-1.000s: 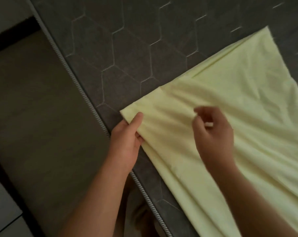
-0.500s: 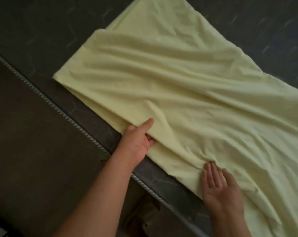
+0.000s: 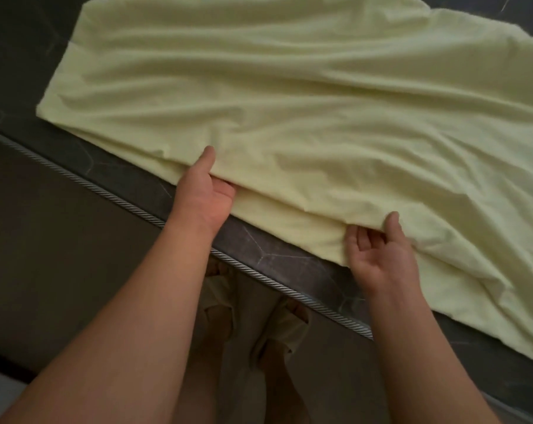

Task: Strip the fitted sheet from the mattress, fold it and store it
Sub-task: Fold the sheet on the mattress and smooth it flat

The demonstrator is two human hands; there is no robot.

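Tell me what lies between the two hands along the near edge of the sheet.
In the head view, only the pale yellow sheet spans from the left hand to the right hand, its near edge layered, on the dark mattress.

One head-worn view looks steeply down, close over the mattress edge (image 3: pixel 259 255).

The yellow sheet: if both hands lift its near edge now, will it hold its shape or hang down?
The yellow sheet would probably droop: it lies in soft wrinkles on the mattress. It seems light; the left hand and right hand raise its edge by pinching.
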